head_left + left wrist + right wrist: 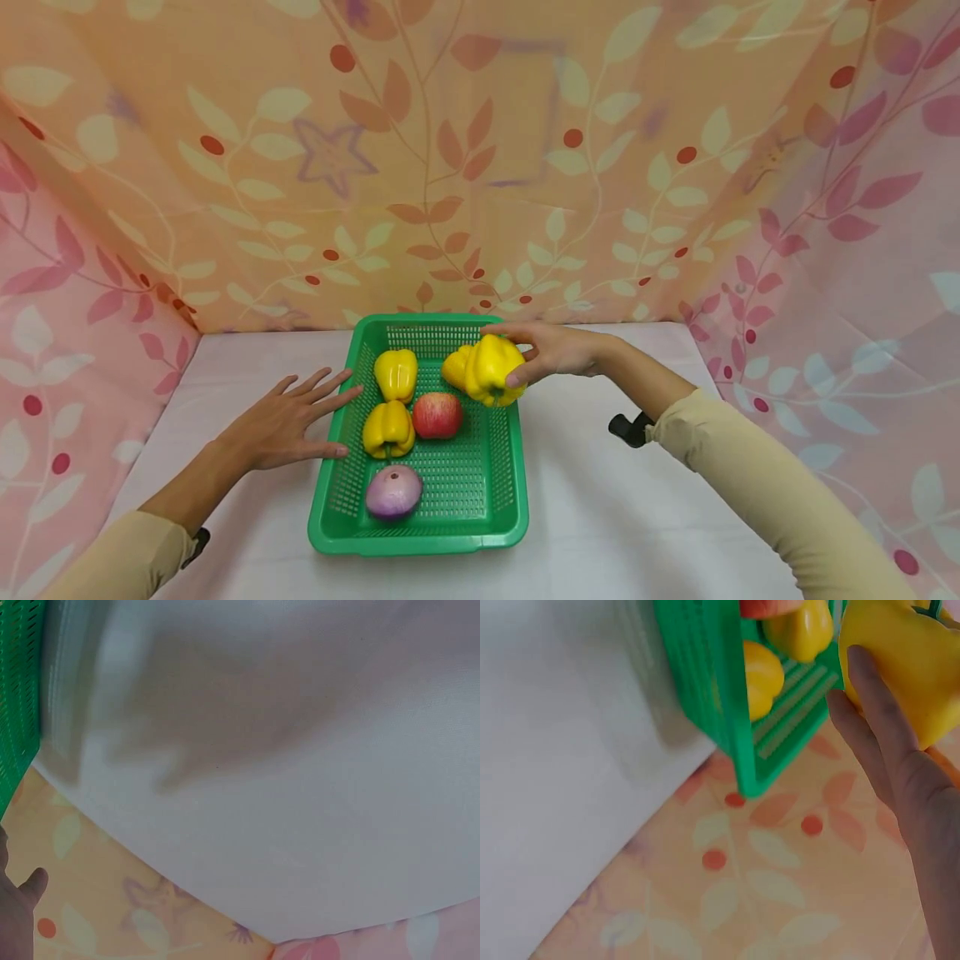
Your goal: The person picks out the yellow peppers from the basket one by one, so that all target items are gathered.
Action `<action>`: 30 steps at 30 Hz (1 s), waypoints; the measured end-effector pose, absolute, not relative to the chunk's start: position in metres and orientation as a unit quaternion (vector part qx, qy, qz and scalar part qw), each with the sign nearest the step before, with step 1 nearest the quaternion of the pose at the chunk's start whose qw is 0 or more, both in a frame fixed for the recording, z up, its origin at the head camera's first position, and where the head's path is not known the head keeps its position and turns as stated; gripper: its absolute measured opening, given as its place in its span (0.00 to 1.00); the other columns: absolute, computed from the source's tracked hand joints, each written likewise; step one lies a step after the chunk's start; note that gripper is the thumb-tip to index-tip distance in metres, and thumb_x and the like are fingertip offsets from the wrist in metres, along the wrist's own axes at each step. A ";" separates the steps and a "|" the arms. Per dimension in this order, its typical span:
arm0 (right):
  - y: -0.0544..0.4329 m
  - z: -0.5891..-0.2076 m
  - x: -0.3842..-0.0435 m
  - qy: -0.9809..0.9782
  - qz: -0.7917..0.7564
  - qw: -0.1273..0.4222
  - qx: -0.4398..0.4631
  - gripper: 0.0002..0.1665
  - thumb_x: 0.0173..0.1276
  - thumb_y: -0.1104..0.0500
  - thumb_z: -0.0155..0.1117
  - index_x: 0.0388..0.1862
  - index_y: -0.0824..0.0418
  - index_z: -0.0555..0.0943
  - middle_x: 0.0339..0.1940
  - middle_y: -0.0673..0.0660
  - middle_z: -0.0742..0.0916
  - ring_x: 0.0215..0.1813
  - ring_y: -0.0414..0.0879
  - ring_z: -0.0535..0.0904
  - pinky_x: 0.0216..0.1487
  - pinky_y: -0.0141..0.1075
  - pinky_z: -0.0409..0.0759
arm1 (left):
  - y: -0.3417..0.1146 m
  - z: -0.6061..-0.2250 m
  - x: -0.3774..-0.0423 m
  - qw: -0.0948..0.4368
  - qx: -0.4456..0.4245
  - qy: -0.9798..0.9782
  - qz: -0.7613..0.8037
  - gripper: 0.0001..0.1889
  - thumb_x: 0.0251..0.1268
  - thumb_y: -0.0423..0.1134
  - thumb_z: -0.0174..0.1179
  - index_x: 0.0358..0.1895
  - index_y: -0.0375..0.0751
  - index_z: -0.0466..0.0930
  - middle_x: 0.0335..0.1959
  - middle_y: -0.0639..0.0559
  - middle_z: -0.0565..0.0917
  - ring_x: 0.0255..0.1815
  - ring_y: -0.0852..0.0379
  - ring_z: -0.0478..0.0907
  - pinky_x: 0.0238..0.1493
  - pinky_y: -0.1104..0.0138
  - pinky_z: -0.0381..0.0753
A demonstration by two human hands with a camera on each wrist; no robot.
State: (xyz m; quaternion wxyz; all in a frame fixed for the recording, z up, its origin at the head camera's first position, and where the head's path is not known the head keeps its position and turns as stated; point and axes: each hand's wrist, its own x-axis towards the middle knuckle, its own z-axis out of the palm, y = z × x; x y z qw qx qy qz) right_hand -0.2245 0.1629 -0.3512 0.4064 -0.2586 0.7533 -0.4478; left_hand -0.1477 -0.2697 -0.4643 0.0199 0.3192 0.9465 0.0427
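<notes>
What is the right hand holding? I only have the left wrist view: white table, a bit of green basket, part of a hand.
Observer: The head view shows the right hand gripping a yellow pepper.
Operator: Copy. Any fruit I'm missing?
Observer: Yes, a red apple lies in the green basket.
Operator: Is the left one carrying anything?
Observer: No, the left hand has its fingers spread and holds nothing.
</notes>
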 end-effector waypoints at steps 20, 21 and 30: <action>0.277 -0.380 -0.250 0.806 -0.523 0.265 -0.080 0.52 0.68 0.60 0.68 0.82 0.57 0.47 0.74 0.69 0.60 0.63 0.65 0.74 0.60 0.50 0.79 | -0.270 -0.466 -0.148 0.023 0.317 0.947 0.041 0.45 0.60 0.74 0.52 0.78 0.59 0.58 0.80 0.49 0.56 0.78 0.35 0.53 0.68 0.32 0.55; 0.280 -0.383 -0.250 0.808 -0.526 0.258 -0.068 0.52 0.68 0.60 0.68 0.82 0.57 0.48 0.74 0.69 0.60 0.63 0.65 0.73 0.60 0.50 0.78 | -0.270 -0.466 -0.148 0.023 0.317 0.947 0.041 0.45 0.60 0.75 0.52 0.78 0.59 0.58 0.80 0.49 0.56 0.78 0.36 0.53 0.68 0.32 0.55; 0.313 -0.413 -0.253 0.799 -0.558 0.226 0.016 0.53 0.73 0.59 0.63 0.82 0.60 0.39 0.75 0.74 0.56 0.70 0.70 0.63 0.64 0.56 0.72 | -0.269 -0.465 -0.147 0.020 0.316 0.947 0.043 0.45 0.60 0.74 0.52 0.78 0.59 0.58 0.79 0.48 0.58 0.77 0.35 0.53 0.68 0.32 0.56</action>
